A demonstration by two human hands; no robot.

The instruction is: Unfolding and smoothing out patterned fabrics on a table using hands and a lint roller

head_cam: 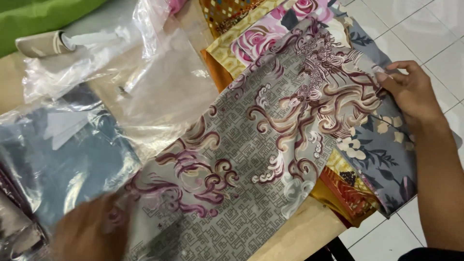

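Both my hands are on the grey patterned cloth, whose long axis runs diagonally across the table. Right hand pinches its far corner; left hand, blurred, presses its near end, fingers unclear.

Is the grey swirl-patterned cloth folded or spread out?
Spread: the grey swirl-patterned cloth lies flat between the right hand and blurred left hand.

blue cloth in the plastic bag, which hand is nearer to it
Left. The left hand lies at the bottom edge, right beside the blue cloth. The right hand is far across the table, gripping the far edge of the grey patterned cloth.
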